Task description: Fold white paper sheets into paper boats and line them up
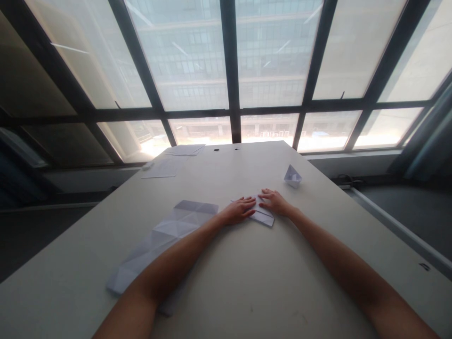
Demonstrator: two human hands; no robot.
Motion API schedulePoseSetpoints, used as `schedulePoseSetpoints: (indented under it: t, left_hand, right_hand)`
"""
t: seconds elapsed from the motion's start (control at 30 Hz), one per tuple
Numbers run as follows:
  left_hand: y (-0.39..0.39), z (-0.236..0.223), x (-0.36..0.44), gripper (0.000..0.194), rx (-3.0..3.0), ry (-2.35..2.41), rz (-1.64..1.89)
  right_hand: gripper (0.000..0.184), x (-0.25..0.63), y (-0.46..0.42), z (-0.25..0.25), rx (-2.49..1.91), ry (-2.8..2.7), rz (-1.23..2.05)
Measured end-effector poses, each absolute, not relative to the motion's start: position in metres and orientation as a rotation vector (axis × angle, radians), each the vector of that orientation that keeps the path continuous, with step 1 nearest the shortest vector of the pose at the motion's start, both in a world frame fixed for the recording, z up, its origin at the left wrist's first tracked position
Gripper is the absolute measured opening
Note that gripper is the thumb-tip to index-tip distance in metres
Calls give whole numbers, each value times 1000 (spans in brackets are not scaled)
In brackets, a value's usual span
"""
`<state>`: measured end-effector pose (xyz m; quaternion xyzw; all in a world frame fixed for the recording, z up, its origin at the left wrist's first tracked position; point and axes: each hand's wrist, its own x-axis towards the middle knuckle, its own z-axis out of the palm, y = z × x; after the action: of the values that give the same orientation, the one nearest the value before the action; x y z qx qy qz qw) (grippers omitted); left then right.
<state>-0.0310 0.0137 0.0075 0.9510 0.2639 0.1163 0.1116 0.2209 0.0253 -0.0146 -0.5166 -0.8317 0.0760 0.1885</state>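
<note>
The left hand [240, 210] lies open and flat on the folded paper [263, 218], upon the white table [268, 278]; the right hand [274, 202], also open, touches it. From this paper, a paper boat [293, 177] stands at two o'clock, a creased sheet [169, 229] lies toward nine, flat sheets [160, 168] at ten. A dark mark [424, 267] before four is too blurred for reading.

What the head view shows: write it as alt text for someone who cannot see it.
A person's left hand and right hand rest on a small folded paper on a white table. A larger creased paper lies to the left, a boat-like paper to the right, and flat sheets at the far left; large windows fill the background.
</note>
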Motion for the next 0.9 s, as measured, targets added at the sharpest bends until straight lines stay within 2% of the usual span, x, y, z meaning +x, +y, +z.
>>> schedulePoseSetpoints:
  t: [0.2,0.43,0.73,0.9]
  left_hand:
    - [9,13,-33,48,2720,676,386]
    - [6,14,-29,48,2729,572,369]
    - [4,12,-24,60,2850,566,267]
    - [3,11,-23,64,2831,610,322]
  right_hand:
    - [40,221,21,-8,-1464,-2319,119]
    - [21,214,8,5,-1467,-2246,-29]
    - [31,192,2,1,-1412,-2363,-55]
    - [35,196,8,-6,-1321,-2362,14]
